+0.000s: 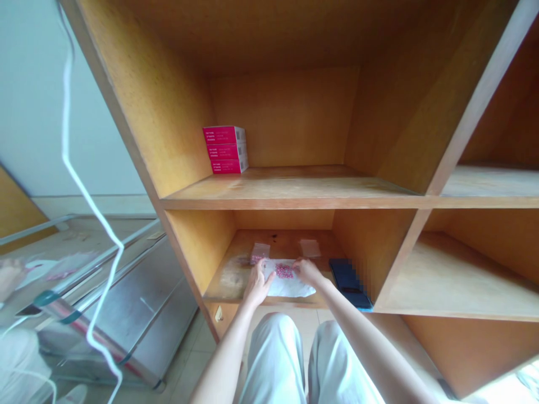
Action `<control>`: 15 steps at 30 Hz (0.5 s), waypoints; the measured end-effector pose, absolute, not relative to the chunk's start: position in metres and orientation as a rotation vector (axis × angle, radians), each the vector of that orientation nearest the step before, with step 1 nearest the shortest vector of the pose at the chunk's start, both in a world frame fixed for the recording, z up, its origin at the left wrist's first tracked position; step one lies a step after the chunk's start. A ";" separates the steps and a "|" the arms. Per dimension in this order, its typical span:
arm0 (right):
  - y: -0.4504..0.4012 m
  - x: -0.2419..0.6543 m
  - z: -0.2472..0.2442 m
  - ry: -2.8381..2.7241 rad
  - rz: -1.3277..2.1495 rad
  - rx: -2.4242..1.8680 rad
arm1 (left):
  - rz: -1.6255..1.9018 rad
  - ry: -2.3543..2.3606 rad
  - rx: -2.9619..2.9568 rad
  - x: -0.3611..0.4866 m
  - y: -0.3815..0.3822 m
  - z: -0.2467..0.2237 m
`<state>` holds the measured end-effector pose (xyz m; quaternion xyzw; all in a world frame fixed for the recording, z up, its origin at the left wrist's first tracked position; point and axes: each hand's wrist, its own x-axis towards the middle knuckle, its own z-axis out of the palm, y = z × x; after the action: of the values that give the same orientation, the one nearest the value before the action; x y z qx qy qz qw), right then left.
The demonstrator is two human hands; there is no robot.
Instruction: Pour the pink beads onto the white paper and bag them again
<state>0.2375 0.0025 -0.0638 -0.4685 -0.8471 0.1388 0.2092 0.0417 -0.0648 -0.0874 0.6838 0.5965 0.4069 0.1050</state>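
Observation:
On the lower shelf a white sheet lies with a cluster of small pink round pieces, like pills or beads, on it. My left hand rests at the sheet's left edge, thumb and fingers apart. My right hand is at the sheet's upper right, its fingers bent together beside the pink pieces; what they hold, if anything, is hidden. Just behind my left hand lies a clear small bag with pink pieces at its near end. A second pale, see-through bag lies flat behind my right hand.
Three stacked pink boxes stand on the upper shelf. A dark blue flat item lies at the right of the lower shelf. To the left are a metal cart, a hanging white cable and another person's hand.

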 end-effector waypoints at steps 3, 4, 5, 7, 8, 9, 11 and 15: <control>0.004 0.234 -0.066 -2.319 0.333 -1.333 | 1.193 1.765 2.020 0.041 -0.065 -0.087; 0.005 0.234 -0.067 -2.306 0.325 -1.341 | 1.191 1.768 2.021 0.041 -0.065 -0.087; 0.006 0.233 -0.068 -2.291 0.321 -1.347 | 1.189 1.771 2.021 0.041 -0.065 -0.087; 0.008 0.232 -0.070 -2.253 0.326 -1.356 | 1.186 1.775 2.026 0.041 -0.065 -0.087; 0.009 0.231 -0.070 -2.226 0.336 -1.365 | 1.184 1.775 2.029 0.041 -0.065 -0.087; 0.009 0.230 -0.070 -2.191 0.355 -1.375 | 1.184 1.774 2.033 0.041 -0.065 -0.087; 0.010 0.226 -0.065 -2.101 0.425 -1.370 | 1.183 1.773 2.045 0.040 -0.064 -0.088; 0.003 0.211 -0.044 -1.913 0.624 -1.183 | 1.204 1.778 2.078 0.040 -0.063 -0.092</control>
<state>0.2109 0.0027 -0.0440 -0.4660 -0.7536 0.2458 0.3929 0.0398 -0.0627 -0.0917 0.6933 0.5933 0.4017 0.0767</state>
